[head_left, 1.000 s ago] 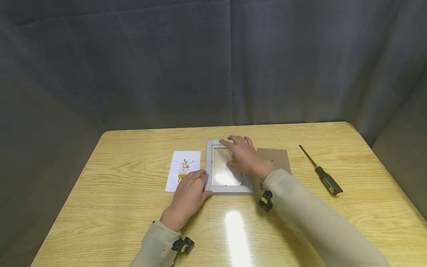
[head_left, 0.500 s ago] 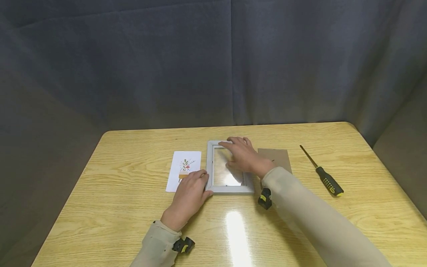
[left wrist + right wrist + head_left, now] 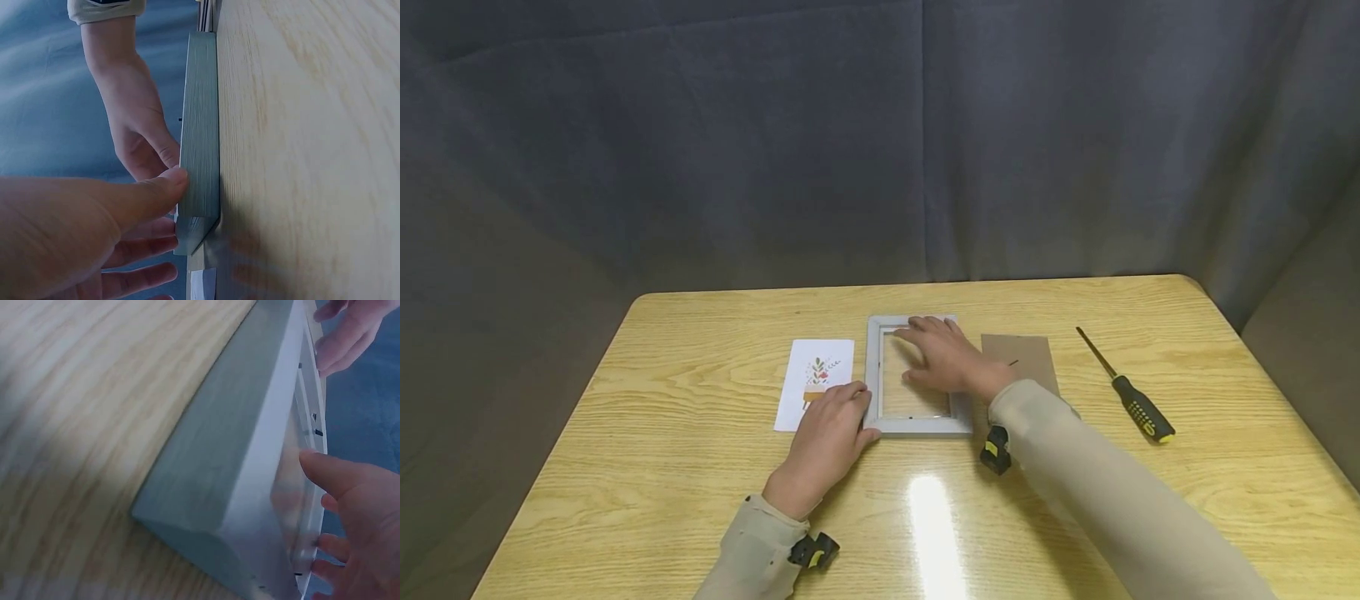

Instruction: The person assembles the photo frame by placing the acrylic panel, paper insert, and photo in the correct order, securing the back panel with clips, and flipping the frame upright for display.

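Note:
A pale grey picture frame (image 3: pixel 917 426) lies on the table, its opening facing up with a clear pane (image 3: pixel 913 404) in it. My left hand (image 3: pixel 823 437) holds the frame's near left corner, thumb at the near side and fingers along the left side. Over the opening, my right hand (image 3: pixel 943 358) spreads its fingers toward the far side. In the right wrist view its thumb touches or hovers just over the pane; I cannot tell which. Left of the frame lies a white card (image 3: pixel 793 379) printed with a flower vase, partly behind my left hand.
A brown backing board (image 3: pixel 1028 352) lies right of the frame, partly under my right forearm. Farther right is a screwdriver (image 3: pixel 1138 408) with a black and yellow handle. A dark curtain (image 3: pixel 775 167) hangs behind the wooden table (image 3: pixel 662 417).
The bright reflection on the pane has faded, and the wood shows through it. My right hand's fingers have drawn slightly nearer, off the frame's far edge. My left hand has stayed put.

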Motion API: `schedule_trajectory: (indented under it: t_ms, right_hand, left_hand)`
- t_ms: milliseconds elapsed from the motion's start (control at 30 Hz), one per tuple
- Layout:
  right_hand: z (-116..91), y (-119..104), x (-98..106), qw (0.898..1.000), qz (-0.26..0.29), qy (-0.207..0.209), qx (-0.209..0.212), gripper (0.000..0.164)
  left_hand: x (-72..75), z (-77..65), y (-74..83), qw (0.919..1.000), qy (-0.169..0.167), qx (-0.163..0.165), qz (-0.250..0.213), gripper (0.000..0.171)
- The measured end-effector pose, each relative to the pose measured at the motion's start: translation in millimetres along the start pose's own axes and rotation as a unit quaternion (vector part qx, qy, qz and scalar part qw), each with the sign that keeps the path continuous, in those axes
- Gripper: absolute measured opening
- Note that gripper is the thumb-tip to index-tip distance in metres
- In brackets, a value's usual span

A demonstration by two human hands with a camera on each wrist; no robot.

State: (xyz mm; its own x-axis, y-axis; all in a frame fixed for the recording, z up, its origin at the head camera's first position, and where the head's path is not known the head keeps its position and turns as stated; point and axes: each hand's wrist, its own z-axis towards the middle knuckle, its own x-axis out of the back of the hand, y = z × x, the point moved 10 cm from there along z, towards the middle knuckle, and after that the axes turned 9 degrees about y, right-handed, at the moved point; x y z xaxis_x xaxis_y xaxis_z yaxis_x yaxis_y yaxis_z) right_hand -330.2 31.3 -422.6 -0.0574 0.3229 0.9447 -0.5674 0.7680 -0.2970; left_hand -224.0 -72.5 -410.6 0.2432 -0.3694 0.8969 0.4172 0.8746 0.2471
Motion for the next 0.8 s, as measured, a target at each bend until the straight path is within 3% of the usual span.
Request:
schedule_trajectory:
  t_ms: [300,800]
  right_hand:
    - [-6.3,-1.8,-8.5,1.000,0.002,-0.025,-0.014,0.074]
    - [-1.1,5.9,-1.7,1.000,0.001,0.012,-0.029,0.075]
  left_hand:
    - [2.8,-0.4,0.2,1.0000,0.003,-0.006,0.005,0.053]
    - [0.5,0.6,-1.3,1.0000,-0.006,0.003,0.005,0.053]
